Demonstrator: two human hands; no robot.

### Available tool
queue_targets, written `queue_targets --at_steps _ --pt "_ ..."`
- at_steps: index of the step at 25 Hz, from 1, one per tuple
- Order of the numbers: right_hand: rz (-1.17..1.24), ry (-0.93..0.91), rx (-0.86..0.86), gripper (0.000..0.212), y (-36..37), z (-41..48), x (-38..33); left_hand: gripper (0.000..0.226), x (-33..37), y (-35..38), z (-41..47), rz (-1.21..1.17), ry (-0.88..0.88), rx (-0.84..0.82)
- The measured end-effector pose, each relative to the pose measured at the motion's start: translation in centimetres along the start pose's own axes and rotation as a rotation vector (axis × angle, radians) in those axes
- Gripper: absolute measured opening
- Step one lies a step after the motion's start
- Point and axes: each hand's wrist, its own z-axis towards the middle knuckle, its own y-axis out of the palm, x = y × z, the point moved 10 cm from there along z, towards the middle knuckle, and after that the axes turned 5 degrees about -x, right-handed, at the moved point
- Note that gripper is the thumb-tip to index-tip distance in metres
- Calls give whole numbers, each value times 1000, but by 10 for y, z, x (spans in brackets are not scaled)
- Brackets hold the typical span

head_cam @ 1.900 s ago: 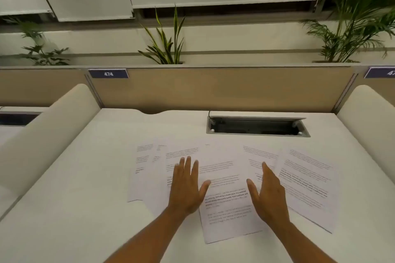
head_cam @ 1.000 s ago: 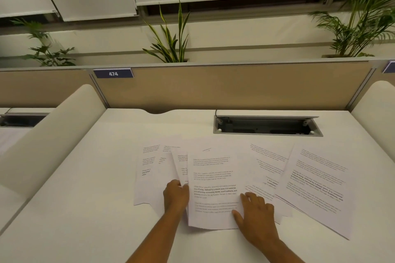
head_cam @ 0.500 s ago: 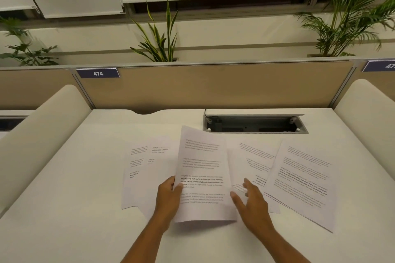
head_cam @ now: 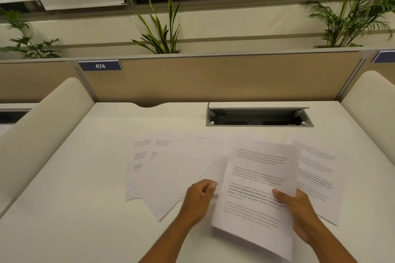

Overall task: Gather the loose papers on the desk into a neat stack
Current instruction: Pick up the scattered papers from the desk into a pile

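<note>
Printed white sheets lie fanned across the white desk [head_cam: 74, 220]. My right hand [head_cam: 299, 213] grips one printed sheet [head_cam: 258, 177] by its right edge, thumb on top, and holds it tilted above the desk. My left hand [head_cam: 198, 200] is curled just left of it, pinching the edge of a sheet [head_cam: 218, 171] that lies partly under the lifted one. Several overlapping sheets [head_cam: 162, 168] stay flat to the left. Another printed sheet [head_cam: 316, 177] lies on the right, partly hidden by the lifted sheet.
An open grey cable tray [head_cam: 258, 117] is sunk into the desk behind the papers. A tan partition [head_cam: 213, 79] closes the back, and rounded cream dividers stand at the left [head_cam: 42, 134] and right [head_cam: 372, 113]. Plants stand beyond the partition.
The lifted printed sheet has passed from my left hand to my right hand and moved right. My left hand has let it go and closed on a sheet beneath.
</note>
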Motion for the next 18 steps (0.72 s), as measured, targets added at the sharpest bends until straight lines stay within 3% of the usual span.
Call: queue_targets --at_steps 2,5,8,18 --pt "32 -4 62 43 -27 0 1 30 -5 -25 9 407 39 160" --pt "59 -5 114 42 -54 -3 5 82 -52 -51 19 819 -248 178" --pt "87 -3 136 40 -66 -6 7 98 -72 -44 31 866 -285 81" --pt "67 6 168 30 -68 -13 13 91 -32 11 66 1052 -11 -29"
